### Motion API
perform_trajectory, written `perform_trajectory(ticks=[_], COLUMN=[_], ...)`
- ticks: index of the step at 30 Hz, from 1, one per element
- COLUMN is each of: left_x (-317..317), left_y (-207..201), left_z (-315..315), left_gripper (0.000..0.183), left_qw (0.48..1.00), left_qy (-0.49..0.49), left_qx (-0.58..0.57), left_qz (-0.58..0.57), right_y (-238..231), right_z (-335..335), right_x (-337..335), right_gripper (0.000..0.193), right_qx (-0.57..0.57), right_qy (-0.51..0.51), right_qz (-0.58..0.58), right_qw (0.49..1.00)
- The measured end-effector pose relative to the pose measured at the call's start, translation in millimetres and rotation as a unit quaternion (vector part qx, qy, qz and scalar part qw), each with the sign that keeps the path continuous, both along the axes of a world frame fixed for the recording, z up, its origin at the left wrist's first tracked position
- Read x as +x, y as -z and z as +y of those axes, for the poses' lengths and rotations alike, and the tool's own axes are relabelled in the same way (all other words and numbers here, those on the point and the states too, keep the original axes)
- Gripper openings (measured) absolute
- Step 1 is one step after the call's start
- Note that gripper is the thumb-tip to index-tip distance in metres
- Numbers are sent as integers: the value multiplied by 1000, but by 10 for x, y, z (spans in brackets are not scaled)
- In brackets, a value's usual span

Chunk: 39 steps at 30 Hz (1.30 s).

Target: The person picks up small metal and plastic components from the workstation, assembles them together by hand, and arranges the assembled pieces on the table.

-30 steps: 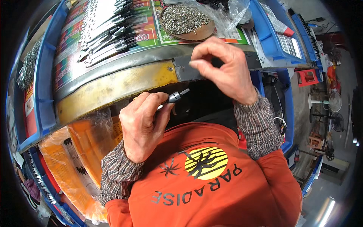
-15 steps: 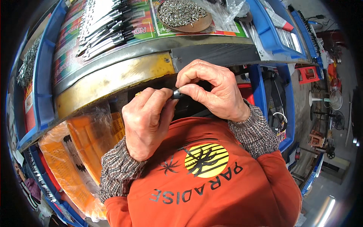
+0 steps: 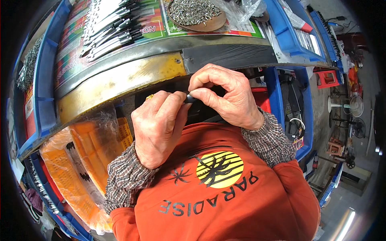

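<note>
Just in front of the bench edge, my left hand (image 3: 159,122) and my right hand (image 3: 229,96) meet with their fingertips pinched together. Between them is a small dark grey, rounded part (image 3: 190,98), gripped from both sides. Fingers cover most of it, so its exact kind is hidden. A ring sits on one left finger. Beyond the hands, on the bench, lies a row of slim silver pieces with black ends (image 3: 114,34). Beside that row, a round brown dish (image 3: 215,25) holds a heap of small metal pins (image 3: 193,12).
The bench edge carries a worn yellow strip (image 3: 124,82) and a black strip (image 3: 229,55). Blue bins stand at left (image 3: 46,80) and far right (image 3: 291,38). An orange crate (image 3: 94,140) wrapped in plastic is low left; a blue tray (image 3: 307,108) is at right.
Both hands keep their pinch on the small dark part, with only slight shifts of the left hand. The view has moved a little; nothing was let go.
</note>
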<state>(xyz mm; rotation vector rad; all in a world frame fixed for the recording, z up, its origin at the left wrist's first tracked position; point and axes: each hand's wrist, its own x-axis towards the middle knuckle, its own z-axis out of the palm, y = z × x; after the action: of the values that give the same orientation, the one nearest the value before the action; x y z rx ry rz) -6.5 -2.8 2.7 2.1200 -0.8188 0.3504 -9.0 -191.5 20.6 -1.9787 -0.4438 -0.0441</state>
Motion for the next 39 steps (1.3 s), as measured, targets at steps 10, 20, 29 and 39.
perform_trajectory(ticks=[10,20,29,39], left_x=[20,53,140,182], left_y=[50,-23,-48,-7], left_z=[-4,-4,37,85], left_gripper=[25,27,26,24], left_qw=[999,998,997,998], left_qy=[-8,5,-21,-32], left_qx=[4,0,22,27], left_qz=[-39,-67,-65,-35], right_y=[124,33,-83,36], right_z=[68,9,-327,-354], right_x=[-20,12,649,811], right_gripper=[23,22,19,29], right_qx=[-94,-124,-243,-317], right_qy=[22,21,153,156], right_qz=[-253,-303,-338,-306], right_qw=[963,945,896,884])
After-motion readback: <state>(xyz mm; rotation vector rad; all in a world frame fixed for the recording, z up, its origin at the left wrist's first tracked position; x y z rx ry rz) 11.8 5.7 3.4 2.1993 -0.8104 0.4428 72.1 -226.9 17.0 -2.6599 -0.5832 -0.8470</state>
